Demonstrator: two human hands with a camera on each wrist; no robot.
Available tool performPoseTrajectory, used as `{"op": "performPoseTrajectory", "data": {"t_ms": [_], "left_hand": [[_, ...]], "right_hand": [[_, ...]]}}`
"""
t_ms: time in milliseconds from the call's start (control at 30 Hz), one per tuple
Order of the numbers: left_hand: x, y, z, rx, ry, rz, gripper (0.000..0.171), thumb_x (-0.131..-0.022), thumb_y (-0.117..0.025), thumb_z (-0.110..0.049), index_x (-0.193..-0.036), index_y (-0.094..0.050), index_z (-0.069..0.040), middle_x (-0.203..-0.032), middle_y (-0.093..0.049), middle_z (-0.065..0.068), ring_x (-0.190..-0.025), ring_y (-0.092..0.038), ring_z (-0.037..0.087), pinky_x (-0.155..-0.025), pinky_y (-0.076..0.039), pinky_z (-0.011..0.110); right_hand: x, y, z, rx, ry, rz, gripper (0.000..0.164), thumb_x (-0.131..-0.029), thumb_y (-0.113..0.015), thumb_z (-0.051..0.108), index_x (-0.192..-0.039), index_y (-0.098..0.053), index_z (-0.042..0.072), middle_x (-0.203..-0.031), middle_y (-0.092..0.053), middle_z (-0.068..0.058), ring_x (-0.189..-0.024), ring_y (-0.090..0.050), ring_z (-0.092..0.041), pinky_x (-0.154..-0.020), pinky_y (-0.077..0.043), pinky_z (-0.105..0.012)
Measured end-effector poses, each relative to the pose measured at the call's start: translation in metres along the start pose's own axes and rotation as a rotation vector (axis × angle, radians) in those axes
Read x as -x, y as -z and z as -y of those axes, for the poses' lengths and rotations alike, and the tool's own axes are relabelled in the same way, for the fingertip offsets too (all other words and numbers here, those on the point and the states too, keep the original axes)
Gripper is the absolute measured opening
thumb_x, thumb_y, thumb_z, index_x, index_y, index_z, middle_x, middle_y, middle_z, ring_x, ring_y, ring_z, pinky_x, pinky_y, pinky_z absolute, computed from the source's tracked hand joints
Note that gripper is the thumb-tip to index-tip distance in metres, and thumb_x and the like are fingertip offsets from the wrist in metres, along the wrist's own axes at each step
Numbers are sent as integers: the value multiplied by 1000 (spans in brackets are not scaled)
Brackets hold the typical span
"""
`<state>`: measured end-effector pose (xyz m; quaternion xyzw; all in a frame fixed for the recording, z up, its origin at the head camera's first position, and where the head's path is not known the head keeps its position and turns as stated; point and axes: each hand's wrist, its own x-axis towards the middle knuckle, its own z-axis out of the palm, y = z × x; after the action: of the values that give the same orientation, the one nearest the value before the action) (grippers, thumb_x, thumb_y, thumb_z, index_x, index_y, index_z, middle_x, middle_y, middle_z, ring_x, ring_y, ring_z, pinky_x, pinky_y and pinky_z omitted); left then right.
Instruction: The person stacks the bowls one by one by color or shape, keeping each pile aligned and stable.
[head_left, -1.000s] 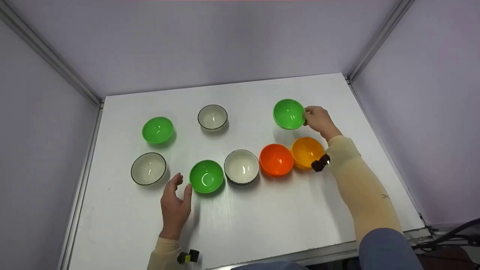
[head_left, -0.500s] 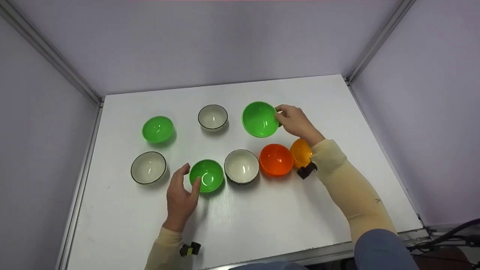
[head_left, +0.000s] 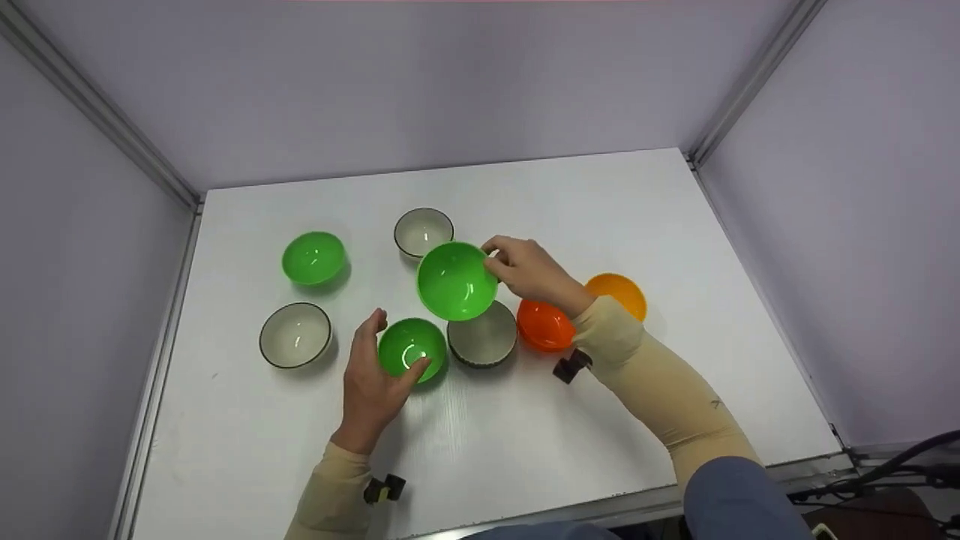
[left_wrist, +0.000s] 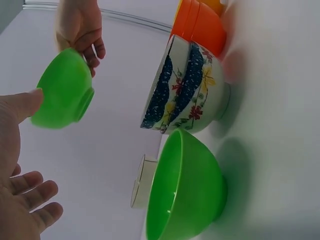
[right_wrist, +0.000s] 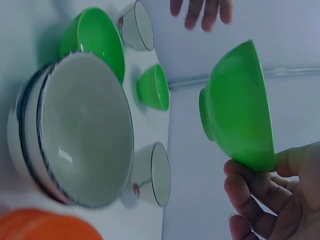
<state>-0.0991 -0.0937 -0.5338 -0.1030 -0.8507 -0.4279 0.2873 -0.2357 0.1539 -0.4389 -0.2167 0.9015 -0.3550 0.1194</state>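
My right hand (head_left: 532,271) pinches the rim of a green bowl (head_left: 456,281) between thumb and fingers. That bowl is raised above the table and overlaps the white bowls behind and below it in the head view. My left hand (head_left: 377,382) is spread, thumb apart from fingers, over the near side of a second green bowl (head_left: 411,346) on the table. In the left wrist view this green bowl (left_wrist: 192,190) stands below the hand, with a gap between them. Beside it are two nested white bowls (left_wrist: 200,95) with a blue band and painted flowers.
An orange-red stack of bowls (head_left: 541,327) and a yellow-orange bowl (head_left: 621,292) continue the row to the right, partly behind the right arm. Another green bowl (head_left: 313,258) and a white bowl (head_left: 295,335) stand at left. One more white bowl (head_left: 421,229) is at the back.
My right hand has carried the green bowl leftward and toward me, from the back right to over the middle. My left hand has moved slightly right and forward, over the green bowl on the table.
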Motion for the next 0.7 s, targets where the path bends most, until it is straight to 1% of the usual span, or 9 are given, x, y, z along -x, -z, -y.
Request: {"op": "performPoseTrajectory", "data": {"t_ms": [100, 167, 233, 333, 467, 600, 700], "left_hand": [[-3, -2, -1, 13, -1, 12, 101, -62, -82, -40, -139, -31, 0, -132, -43, 11, -119, -42, 22, -98, -36, 41], [-4, -4, 0, 3, -5, 19, 107, -60, -83, -43, -140, -27, 0, -136, -38, 12, -123, -38, 24, -99, -34, 42], [-4, -4, 1, -12, -5, 19, 111, -58, -83, -46, -141, -26, 1, -138, -35, 13, -125, -35, 25, -100, -33, 44], [-1, -4, 3, -36, 18, 24, 116, -55, -83, -49, -142, -24, -1, -140, -33, 12, -127, -31, 25, -101, -31, 44], [5, -1, 8, -49, 59, 45, 116, -54, -85, -46, -143, -23, -4, -137, -36, 12, -126, -33, 24, -99, -33, 44], [9, 3, 15, -63, 65, 55, 112, -53, -86, -44, -141, -28, -4, -133, -40, 14, -123, -37, 25, -98, -35, 44], [13, 5, 21, -69, 73, 54, 109, -53, -85, -44, -139, -31, -3, -131, -42, 14, -122, -38, 25, -98, -35, 42]], "right_hand": [[-2, -14, 10, 35, 30, 15, 26, -93, -46, 23, -113, -58, 12, -82, -65, 4, -73, -59, -12, -63, -48, -26], [-4, -23, 16, 66, 47, 27, 25, -92, -47, 23, -111, -59, 12, -83, -65, 3, -72, -58, -10, -62, -47, -26], [-4, -32, 20, 90, 55, 38, 24, -92, -48, 23, -110, -59, 13, -82, -65, 4, -70, -57, -9, -61, -47, -25], [-4, -45, 24, 100, 68, 62, 24, -92, -48, 23, -110, -60, 13, -83, -65, 3, -71, -57, -8, -62, -46, -25], [-3, -58, 25, 92, 89, 86, 23, -93, -49, 23, -111, -60, 12, -88, -66, 1, -75, -58, -9, -65, -47, -25], [-3, -68, 26, 87, 104, 96, 22, -92, -50, 22, -110, -60, 13, -88, -66, 1, -76, -59, -8, -65, -48, -25], [-6, -73, 26, 119, 120, 94, 21, -92, -52, 24, -108, -63, 15, -86, -65, 5, -75, -58, -6, -66, -47, -24]]}}
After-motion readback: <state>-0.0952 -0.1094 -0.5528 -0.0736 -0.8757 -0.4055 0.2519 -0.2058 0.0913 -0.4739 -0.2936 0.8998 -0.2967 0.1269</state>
